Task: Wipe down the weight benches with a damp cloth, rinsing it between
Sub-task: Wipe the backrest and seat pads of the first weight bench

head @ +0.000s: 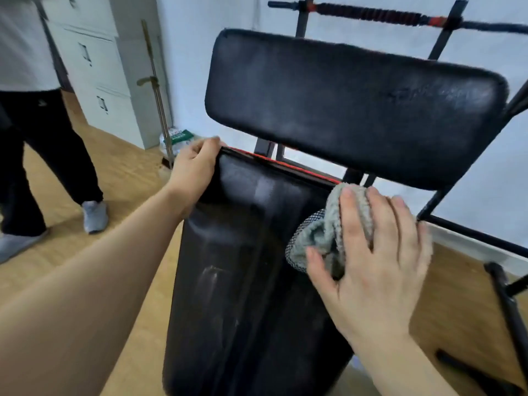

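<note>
A black padded weight bench fills the middle: its long seat pad [245,267] runs toward me and its raised back pad [351,107] tilts up behind. My left hand [195,167] grips the far left corner of the seat pad, by a red trim edge. My right hand [374,252] presses a crumpled grey cloth [323,235] with a mesh side against the seat pad's right edge, fingers spread over it. Streaks show on the seat pad.
A barbell [371,12] rests on the black rack behind the bench. Another person's legs [43,155] stand at the left on the wooden floor. A white cabinet [94,67], a metal pole [157,90] and a water bottle [178,140] stand by the wall. Black frame bars [511,315] lie at right.
</note>
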